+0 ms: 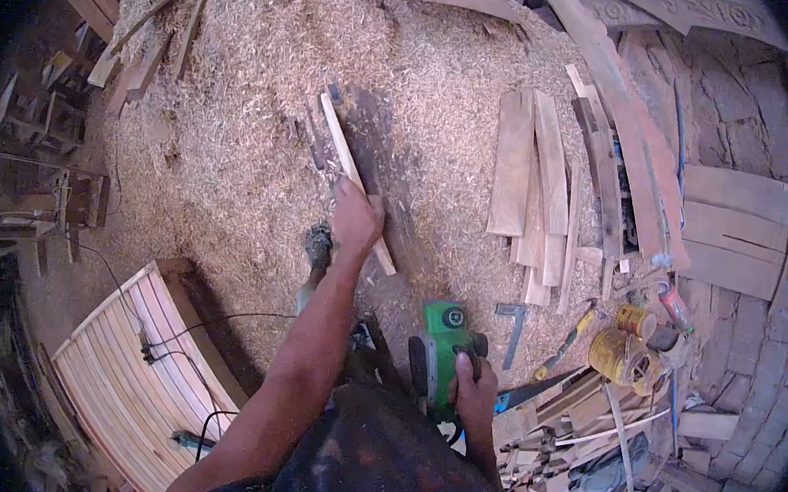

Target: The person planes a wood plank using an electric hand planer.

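Observation:
My left hand (357, 217) is wrapped round a narrow pale wood strip (340, 138), which slants over a dark plank (375, 137) among the shavings. The strip sticks out beyond both sides of the hand. Lower and to the right, my right hand (473, 389) grips the handle of a green power planer (441, 349). The planer stands apart from the strip, close to my body; its underside is hidden.
Wood shavings (246, 121) cover the floor. Boards (514, 163) lie at the right, near a metal square (513, 331), a hammer (568, 341) and a yellow container (614, 354). A slatted wooden panel (136, 355) stands lower left, with a cable (219, 315) beside it.

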Tool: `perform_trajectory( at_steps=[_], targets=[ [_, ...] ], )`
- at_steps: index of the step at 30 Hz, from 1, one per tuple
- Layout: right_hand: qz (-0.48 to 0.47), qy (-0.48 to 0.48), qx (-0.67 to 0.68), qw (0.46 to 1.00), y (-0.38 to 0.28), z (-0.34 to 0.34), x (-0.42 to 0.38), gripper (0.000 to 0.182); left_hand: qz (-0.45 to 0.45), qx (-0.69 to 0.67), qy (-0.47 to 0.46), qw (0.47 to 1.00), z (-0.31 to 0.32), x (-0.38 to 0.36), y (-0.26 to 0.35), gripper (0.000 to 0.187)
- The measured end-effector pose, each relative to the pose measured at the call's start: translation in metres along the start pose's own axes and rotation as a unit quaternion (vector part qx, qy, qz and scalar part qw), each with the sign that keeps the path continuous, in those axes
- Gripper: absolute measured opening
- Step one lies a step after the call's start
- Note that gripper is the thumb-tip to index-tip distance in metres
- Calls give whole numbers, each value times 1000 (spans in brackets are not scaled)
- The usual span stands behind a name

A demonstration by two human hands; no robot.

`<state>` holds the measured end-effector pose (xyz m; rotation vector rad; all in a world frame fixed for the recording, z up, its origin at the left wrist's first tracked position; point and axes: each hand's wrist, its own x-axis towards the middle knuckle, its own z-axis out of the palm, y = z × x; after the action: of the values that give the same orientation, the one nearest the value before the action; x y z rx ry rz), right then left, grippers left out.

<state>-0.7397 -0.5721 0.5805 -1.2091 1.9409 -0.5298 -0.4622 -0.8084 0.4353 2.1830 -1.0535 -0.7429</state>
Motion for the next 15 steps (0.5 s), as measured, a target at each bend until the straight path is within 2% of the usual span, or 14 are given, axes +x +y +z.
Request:
perform_trajectory(
  at_steps=[1,3,5,7,8,11,12,15],
  targets=[
    [-15,-3,-25,1000,10,3,2,32,1,-12,-4,1000,0,-2,-2,56],
    [-6,-24,-10,1000,-10,6,1,30,8,-9,17,1000,1,-6,-5,56],
    [53,-59,71,994,-45,6,-6,29,17,-2,35,999,0,-6,-5,55],
    [17,-55,66,996,-38,13,-3,29,27,9,39,999,0,-6,-3,54],
    [1,-53,61,997,-35,14,-2,28,21,3,8,1000,-11,0,4,54],
    [50,-68,28,996,-65,12,-3,38,55,12,52,997,1,18,2,53],
    [18,-60,12,998,-64,15,-3,39,28,16,31,999,3,22,1,56],
    [-86,-28,-29,996,-69,27,2,39,37,-15,44,998,-5,22,0,68]
  ],
)
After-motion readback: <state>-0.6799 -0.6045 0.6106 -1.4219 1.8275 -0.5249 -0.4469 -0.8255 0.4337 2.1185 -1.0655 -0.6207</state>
